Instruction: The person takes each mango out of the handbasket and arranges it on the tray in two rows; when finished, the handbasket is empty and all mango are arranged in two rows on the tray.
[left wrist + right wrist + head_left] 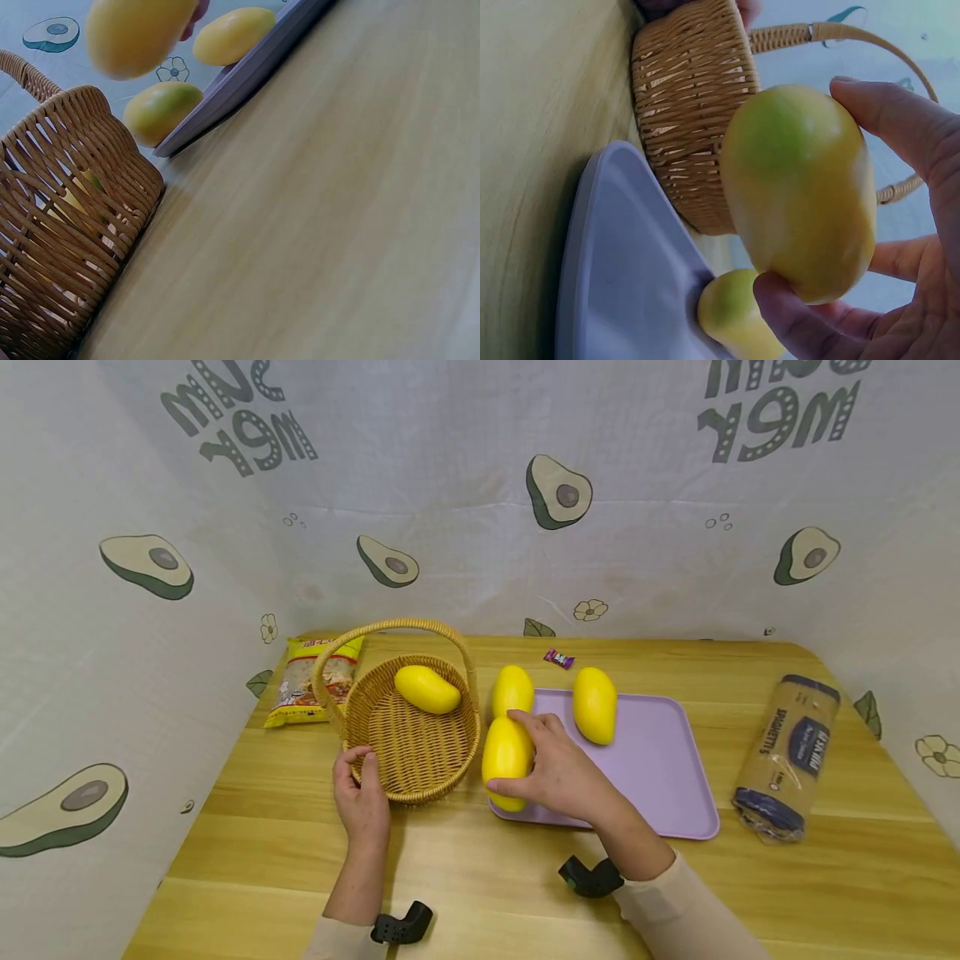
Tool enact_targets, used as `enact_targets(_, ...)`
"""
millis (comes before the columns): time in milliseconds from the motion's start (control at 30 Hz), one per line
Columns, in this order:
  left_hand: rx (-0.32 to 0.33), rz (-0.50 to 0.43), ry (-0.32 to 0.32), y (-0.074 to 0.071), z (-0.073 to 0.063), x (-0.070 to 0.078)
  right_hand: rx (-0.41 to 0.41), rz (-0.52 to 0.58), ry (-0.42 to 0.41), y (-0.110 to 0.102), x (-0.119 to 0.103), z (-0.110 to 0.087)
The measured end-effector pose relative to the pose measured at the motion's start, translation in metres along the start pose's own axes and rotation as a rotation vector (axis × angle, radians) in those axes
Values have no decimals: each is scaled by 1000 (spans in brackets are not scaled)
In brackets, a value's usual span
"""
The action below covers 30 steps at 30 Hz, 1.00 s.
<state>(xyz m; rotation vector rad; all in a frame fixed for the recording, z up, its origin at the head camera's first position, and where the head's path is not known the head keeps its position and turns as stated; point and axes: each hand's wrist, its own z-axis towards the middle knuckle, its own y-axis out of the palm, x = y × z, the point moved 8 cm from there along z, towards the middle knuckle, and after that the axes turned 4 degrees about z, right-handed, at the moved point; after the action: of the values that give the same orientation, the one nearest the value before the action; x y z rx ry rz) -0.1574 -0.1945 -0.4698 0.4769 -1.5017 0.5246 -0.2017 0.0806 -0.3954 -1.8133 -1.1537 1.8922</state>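
My right hand grips a yellow mango between thumb and fingers, held up above the near left corner of the lilac tray. A green patch shows on this mango in the right wrist view. Another mango lies at the tray's far left corner, and one more lies on its far edge. Inside the wicker basket rests a single mango. My left hand holds the basket's near left rim, thumb and fingers on either side of it.
A yellow food packet lies behind the basket on the left. Beyond the tray is a small purple-wrapped sweet. A spaghetti pack lies to the tray's right. The basket's tall handle arches over its opening.
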Motion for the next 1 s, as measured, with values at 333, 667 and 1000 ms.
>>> enact_targets(333,-17,13,-4,0,0,-2,-51,-60,23,11,11,5)
enact_targets(667,-7,-4,3,0,0,-1,-68,-84,26,17,15,6)
enact_targets(1000,-9,17,-8,0,0,-1,-81,-99,49,19,19,6)
